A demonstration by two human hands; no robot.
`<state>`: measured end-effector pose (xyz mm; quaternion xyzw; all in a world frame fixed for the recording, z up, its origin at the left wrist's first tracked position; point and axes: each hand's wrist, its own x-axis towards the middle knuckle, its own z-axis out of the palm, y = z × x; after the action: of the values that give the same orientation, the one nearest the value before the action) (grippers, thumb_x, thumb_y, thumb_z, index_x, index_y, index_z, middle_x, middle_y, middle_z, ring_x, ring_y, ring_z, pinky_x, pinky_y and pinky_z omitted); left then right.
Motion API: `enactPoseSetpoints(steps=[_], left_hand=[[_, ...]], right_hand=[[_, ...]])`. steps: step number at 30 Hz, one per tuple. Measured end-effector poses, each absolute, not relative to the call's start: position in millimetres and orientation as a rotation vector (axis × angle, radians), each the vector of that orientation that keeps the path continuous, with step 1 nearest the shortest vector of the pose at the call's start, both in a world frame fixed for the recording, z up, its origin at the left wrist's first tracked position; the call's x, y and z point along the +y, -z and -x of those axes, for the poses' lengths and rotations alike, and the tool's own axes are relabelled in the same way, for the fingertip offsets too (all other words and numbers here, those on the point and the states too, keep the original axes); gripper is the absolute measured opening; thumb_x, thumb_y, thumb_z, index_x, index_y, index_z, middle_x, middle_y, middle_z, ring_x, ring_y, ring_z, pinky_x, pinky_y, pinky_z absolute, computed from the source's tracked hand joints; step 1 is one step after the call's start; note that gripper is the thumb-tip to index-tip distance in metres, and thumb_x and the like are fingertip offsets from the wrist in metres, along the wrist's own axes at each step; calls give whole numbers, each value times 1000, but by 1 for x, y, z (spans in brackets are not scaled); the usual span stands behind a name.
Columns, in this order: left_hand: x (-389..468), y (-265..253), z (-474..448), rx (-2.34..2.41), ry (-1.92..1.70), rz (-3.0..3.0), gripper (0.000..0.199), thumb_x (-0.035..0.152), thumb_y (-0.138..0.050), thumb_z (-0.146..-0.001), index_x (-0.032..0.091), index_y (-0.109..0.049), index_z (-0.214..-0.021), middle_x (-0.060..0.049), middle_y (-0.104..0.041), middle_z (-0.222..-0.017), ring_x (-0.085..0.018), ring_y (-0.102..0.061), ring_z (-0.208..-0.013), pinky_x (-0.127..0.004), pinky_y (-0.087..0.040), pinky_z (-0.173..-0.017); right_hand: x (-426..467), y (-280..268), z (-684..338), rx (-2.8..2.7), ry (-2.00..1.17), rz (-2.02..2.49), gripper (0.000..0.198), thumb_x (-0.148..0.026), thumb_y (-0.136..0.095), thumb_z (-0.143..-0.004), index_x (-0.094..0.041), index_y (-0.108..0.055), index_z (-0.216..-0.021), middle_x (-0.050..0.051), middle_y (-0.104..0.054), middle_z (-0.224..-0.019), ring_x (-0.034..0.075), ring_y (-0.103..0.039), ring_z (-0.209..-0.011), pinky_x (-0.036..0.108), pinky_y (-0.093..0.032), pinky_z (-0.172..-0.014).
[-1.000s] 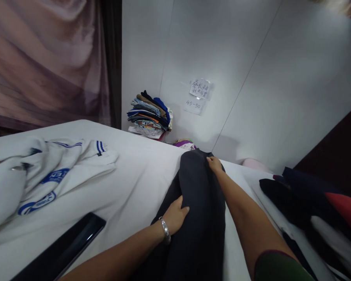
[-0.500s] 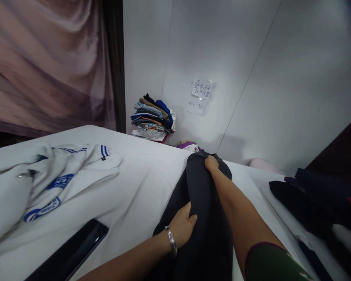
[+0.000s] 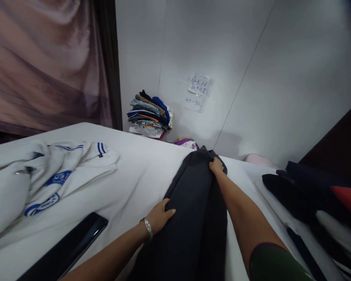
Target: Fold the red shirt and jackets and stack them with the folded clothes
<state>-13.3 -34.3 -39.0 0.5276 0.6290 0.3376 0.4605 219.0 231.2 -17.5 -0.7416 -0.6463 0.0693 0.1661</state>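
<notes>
A dark grey garment (image 3: 190, 199) lies lengthwise on the white-covered table (image 3: 131, 168), running from the far edge toward me, its lower end cut off by the frame. My left hand (image 3: 159, 216), with a silver bracelet at the wrist, is closed on the garment's left edge, thumb on top and fingers tucked out of sight. Farther off, my right hand (image 3: 217, 167) grips the cloth near the top right end, its fingers partly hidden. A fold of the garment runs lengthwise between the two hands.
At left lie a white garment (image 3: 84, 164) with blue print and a black phone (image 3: 70, 246). Folded clothes (image 3: 149, 113) are stacked by the wall, below paper signs (image 3: 197, 93). Dark clothes (image 3: 304, 199) and a red piece (image 3: 348, 199) lie at right.
My left hand has moved left with the garment's edge, and the grey layer now spreads wider and flatter. My right hand has shifted slightly right along the top end.
</notes>
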Motion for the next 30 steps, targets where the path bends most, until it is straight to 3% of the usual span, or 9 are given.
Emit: enactPoseSetpoints(steps=[4, 6, 10, 15, 20, 26, 30], left_hand=[[-41, 34, 7, 1591, -748, -1405, 48, 30, -52, -74, 13, -57, -119, -10, -64, -120, -25, -58, -112, -34, -42, -98], [-40, 35, 7, 1641, -712, -1437, 52, 29, -51, -76, 11, -52, -125, -12, -62, -124, -24, -57, -115, -34, -40, -100], [-41, 37, 9, 1775, -582, -1539, 59, 30, -47, -81, 8, -41, -136, -15, -57, -129, -24, -55, -117, -34, -39, -101], [-54, 35, 9, 1977, -315, -1673, 57, 34, -43, -87, 12, -38, -139, -16, -64, -117, -27, -59, -109, -38, -43, -92], [-78, 35, 19, 2033, -504, -1816, 56, 38, -45, -84, 13, -44, -134, -15, -54, -131, -27, -50, -120, -38, -40, -97], [-104, 41, 30, 1904, -656, -1471, 86, 60, -53, -72, 9, -34, -139, -19, -53, -131, -32, -56, -112, -42, -41, -96], [-113, 38, 32, 1897, -690, -1320, 97, 61, -58, -64, 8, -32, -139, -21, -50, -134, -34, -55, -115, -42, -43, -94]], right_hand=[[223, 9, -192, -2014, -66, 1897, 58, -41, -34, -92, -20, -26, -145, 9, -21, -154, 24, -13, -142, 45, -18, -111], [214, 20, -182, -2194, -117, 1868, 61, -49, -30, -92, -22, -23, -147, 6, -14, -156, 23, -4, -143, 47, -11, -113], [202, 50, -177, -2390, -326, 1963, 64, -53, -30, -91, -19, -29, -146, 9, -15, -156, 27, -8, -143, 52, -10, -111], [199, 47, -183, -2366, -415, 1958, 61, -52, -31, -92, -21, -33, -144, 8, -18, -155, 25, -13, -143, 49, -12, -112], [152, 38, -196, -2369, -461, 1866, 54, -49, -34, -93, -22, -41, -140, 9, -25, -153, 24, -18, -142, 46, -15, -112], [51, 62, -237, -2267, -610, 1614, 55, -50, -42, -90, -25, -42, -139, 7, -28, -152, 23, -16, -143, 48, -12, -113], [23, 63, -276, -1938, -704, 1591, 62, -46, -58, -82, -22, -45, -137, 8, -25, -153, 25, -13, -143, 44, -12, -115]])
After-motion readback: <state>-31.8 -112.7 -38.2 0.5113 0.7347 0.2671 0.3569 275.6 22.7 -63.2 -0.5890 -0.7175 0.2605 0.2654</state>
